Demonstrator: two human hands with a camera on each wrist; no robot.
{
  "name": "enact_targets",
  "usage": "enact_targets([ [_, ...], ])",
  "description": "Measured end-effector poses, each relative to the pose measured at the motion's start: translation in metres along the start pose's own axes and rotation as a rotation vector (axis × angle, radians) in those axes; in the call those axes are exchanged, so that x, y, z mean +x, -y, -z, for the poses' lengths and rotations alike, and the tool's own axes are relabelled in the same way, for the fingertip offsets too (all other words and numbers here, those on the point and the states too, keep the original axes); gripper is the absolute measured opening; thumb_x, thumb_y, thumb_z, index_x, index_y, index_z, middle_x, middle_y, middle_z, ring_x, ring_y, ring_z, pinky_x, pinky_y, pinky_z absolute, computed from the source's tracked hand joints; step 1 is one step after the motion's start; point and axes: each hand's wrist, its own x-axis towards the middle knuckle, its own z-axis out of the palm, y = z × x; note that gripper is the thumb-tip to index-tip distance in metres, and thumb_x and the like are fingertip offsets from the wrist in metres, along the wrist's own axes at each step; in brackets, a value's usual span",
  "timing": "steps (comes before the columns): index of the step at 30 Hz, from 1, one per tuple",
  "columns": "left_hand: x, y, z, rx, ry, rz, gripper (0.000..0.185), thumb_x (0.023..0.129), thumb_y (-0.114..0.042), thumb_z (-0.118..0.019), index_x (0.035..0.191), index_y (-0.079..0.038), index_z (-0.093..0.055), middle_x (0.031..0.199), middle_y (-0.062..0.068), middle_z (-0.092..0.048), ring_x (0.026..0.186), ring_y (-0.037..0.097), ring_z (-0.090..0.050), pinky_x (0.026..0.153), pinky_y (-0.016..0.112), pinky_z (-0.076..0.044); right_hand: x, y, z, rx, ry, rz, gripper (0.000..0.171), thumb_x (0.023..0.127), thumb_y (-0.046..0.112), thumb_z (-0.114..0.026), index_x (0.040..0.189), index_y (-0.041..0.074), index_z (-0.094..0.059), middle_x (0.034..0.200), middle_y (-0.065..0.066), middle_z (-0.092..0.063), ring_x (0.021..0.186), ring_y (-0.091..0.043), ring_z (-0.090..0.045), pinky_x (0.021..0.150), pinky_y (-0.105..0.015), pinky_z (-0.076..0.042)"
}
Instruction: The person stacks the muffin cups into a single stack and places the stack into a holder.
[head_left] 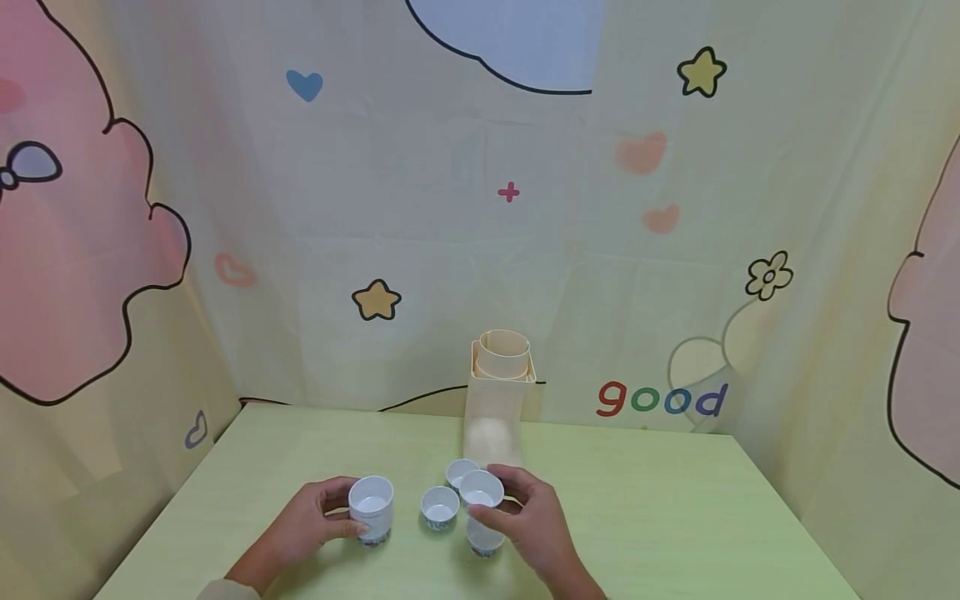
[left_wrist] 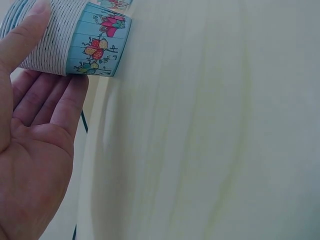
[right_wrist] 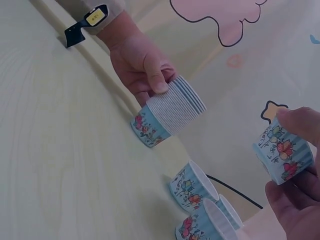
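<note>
My left hand (head_left: 311, 518) grips a stack of paper cups (head_left: 372, 512), nested tightly with many white rims showing. The bottom cup in the left wrist view is light blue with printed flowers. My right hand (head_left: 534, 518) pinches a single paper cup (right_wrist: 284, 152) between thumb and fingers, raised over the table in the right wrist view. Near it on the table stand a middle cup (head_left: 439, 507), a far cup (head_left: 459, 472) and a near cup (head_left: 484, 540), all upright. The held cup partly covers the far and near ones in the head view.
Behind the cups, a cream-coloured box-shaped stand (head_left: 492, 417) holds a round open tube (head_left: 503, 360) at its top. The pale green tabletop (head_left: 660, 508) ends at a printed curtain (head_left: 420, 167), which hangs behind and on both sides.
</note>
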Motion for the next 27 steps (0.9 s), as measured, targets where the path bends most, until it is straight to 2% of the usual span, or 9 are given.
enact_targets([
  [6, -0.001, -0.002, -0.001, -0.008, -0.003, 0.003, 0.066, 0.080, -0.018, -0.089, 0.133, 0.008, -0.059, 0.131, 0.027, -0.064, 0.118, 0.028, -0.067, 0.097, 0.028, -0.059, 0.001, 0.000, -0.009, 0.032, 0.014, 0.012, 0.060, 0.076, 0.007, -0.090, 0.128, -0.006, -0.064, 0.121, -0.023, -0.070, 0.099, -0.018, -0.070, 0.084, -0.020, -0.061],
  [13, -0.001, -0.004, -0.001, -0.013, 0.003, 0.011, 0.067, 0.080, -0.018, -0.088, 0.134, 0.007, -0.058, 0.132, 0.026, -0.064, 0.117, 0.021, -0.067, 0.098, 0.028, -0.059, 0.003, 0.002, -0.020, 0.020, 0.032, 0.049, 0.059, 0.077, 0.009, -0.091, 0.128, -0.004, -0.065, 0.123, -0.022, -0.070, 0.104, -0.019, -0.070, 0.087, -0.019, -0.060],
  [20, -0.001, -0.002, 0.000, 0.006, -0.002, 0.003, 0.066, 0.080, -0.019, -0.089, 0.133, 0.007, -0.059, 0.131, 0.026, -0.065, 0.116, 0.019, -0.068, 0.098, 0.028, -0.059, 0.006, 0.002, -0.033, 0.063, 0.045, 0.057, 0.057, 0.076, 0.005, -0.090, 0.126, -0.005, -0.065, 0.122, -0.023, -0.070, 0.104, -0.017, -0.070, 0.088, -0.020, -0.060],
  [27, -0.001, -0.002, 0.000, 0.002, -0.002, -0.007, 0.065, 0.081, -0.018, -0.088, 0.133, 0.008, -0.059, 0.130, 0.026, -0.065, 0.111, 0.008, -0.068, 0.097, 0.028, -0.059, 0.011, -0.001, -0.043, 0.082, 0.050, 0.045, 0.063, 0.076, 0.011, -0.092, 0.129, -0.007, -0.063, 0.123, -0.022, -0.071, 0.103, -0.017, -0.070, 0.088, -0.019, -0.060],
])
